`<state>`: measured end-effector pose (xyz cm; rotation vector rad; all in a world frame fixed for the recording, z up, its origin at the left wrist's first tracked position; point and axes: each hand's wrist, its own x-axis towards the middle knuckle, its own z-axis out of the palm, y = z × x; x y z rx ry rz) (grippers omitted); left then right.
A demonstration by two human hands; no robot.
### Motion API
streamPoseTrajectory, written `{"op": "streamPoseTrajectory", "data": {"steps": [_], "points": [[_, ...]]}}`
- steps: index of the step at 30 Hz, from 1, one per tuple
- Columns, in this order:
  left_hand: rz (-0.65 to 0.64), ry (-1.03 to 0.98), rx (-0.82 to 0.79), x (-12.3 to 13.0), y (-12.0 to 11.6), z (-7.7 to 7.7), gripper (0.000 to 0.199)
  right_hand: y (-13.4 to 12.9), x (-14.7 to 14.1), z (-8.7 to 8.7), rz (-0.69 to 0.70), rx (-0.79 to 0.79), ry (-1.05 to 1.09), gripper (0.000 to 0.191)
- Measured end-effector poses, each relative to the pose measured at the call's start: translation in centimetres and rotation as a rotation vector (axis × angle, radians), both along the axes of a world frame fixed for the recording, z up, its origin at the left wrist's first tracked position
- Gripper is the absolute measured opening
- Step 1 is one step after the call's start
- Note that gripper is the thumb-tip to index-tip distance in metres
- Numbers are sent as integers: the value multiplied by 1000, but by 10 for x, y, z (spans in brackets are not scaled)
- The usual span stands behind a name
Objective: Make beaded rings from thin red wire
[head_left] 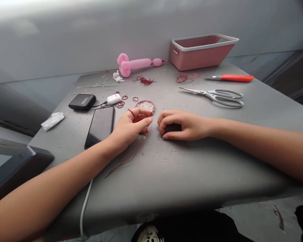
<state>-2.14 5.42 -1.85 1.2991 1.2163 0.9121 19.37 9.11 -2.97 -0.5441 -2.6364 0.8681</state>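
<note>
Between the thumb and fingers of my left hand (132, 126) is a thin red cord (138, 148). A small pale bead sits on it just below the fingers, and its two loose ends trail toward the front left. A reddish ring of cord circles one finger of that hand. My right hand (176, 124) rests on the table a little to the right, fingers curled in toward the thumb; whether anything is pinched there is hidden. Just behind my left hand lies a round red-rimmed dish (145, 105) of pale beads, partly covered by the fingers.
Left of my hands lie a phone (100, 127), a black power bank (82, 102), a white case (114, 98) and cord rings (135, 99). Scissors (214, 95), a red-handled cutter (232, 78), cord scraps (144, 80), a pink balloon (138, 64) and a pink basket (199, 57) are farther back.
</note>
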Motion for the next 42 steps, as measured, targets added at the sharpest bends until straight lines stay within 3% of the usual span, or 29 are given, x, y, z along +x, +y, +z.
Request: {"op": "streamPoseTrajectory", "data": {"steps": [4, 10, 16, 18, 21, 28, 42], "points": [[-5, 6, 25, 0, 1, -2, 21, -4, -5, 1, -16, -5, -29, 12], [-47, 63, 84, -2, 1, -5, 23, -16, -10, 0, -17, 159, -100, 15], [-122, 172, 188, -2, 0, -8, 22, -10, -4, -6, -420, 180, 276, 5], [-124, 201, 205, -2, -1, -9, 22, -7, -2, -8, -469, 170, 360, 2], [-124, 259, 234, -1, -4, -9, 22, -8, 0, -7, -484, 199, 409, 5], [-143, 307, 366, 0, -9, -9, 19, -15, 0, 0, -464, 453, 423, 5], [-158, 305, 410, 0, -10, -10, 16, -14, 1, 1, -390, 565, 367, 8]]}}
